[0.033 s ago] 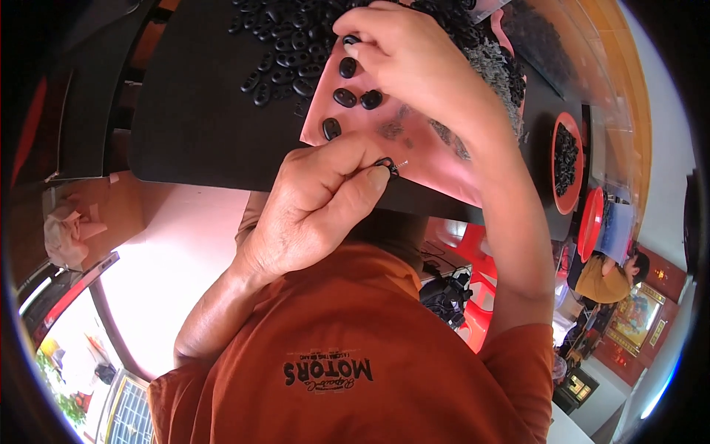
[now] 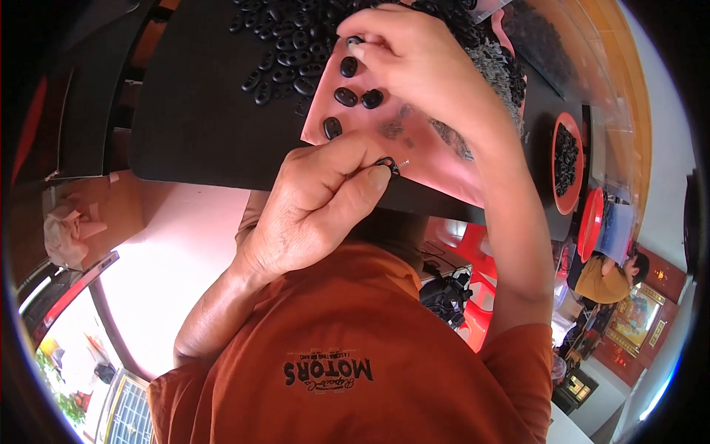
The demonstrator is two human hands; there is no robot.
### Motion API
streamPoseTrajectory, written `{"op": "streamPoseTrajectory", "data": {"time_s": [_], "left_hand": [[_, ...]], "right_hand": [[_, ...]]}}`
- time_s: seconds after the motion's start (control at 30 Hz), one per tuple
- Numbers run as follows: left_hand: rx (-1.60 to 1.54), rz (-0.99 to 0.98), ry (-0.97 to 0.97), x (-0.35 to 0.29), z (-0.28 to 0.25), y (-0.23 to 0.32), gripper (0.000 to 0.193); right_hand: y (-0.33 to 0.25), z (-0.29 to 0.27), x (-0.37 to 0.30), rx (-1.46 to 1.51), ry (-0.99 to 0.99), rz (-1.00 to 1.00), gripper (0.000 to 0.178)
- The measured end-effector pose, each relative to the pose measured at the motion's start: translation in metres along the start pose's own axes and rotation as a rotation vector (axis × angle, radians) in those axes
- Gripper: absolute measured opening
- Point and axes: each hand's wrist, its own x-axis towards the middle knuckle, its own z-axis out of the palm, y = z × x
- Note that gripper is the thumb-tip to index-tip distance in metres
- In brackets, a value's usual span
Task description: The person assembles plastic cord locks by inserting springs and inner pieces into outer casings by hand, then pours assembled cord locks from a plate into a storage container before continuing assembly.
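The pink sheet (image 2: 421,152) lying on the black desk (image 2: 192,111) serves as the landmark here. Off its left edge, on the bare desk, lies a loose heap of small black oval pieces (image 2: 285,55), spreading up toward the far rim of the picture.

At the near edge of the pink sheet, the left hand (image 2: 318,214) comes in from below, its grip closed: thumb and forefinger are pinched together on one small black piece (image 2: 386,164), from which a thin metal pin (image 2: 401,163) sticks out to the right. That piece is held just over the sheet's near edge.

On the sheet itself, just beyond the left hand, four separate black oval pieces (image 2: 345,96) lie apart from one another.

Over the far part of the sheet, the right hand (image 2: 421,63) reaches down, fingertips closed on another black piece (image 2: 355,41) at the edge of the heap.

Well to the right of the sheet, an orange dish (image 2: 556,174) filled with more black pieces stands on the desk, and a red bowl (image 2: 589,226) sits nearer beside it.
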Motion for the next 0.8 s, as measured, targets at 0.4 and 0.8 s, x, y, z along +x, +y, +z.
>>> {"op": "streamPoseTrajectory", "data": {"time_s": [0.4, 0.8], "left_hand": [[-0.067, 0.041, 0.126, -0.005, 0.006, -0.007, 0.016], [-0.155, 0.008, 0.038, 0.0, 0.005, -0.004, 0.019]], "right_hand": [[-0.042, -0.015, -0.066, 1.119, 0.031, 0.457, 0.009], [-0.028, -0.011, -0.077, 1.072, -0.16, 0.34, 0.017]]}}
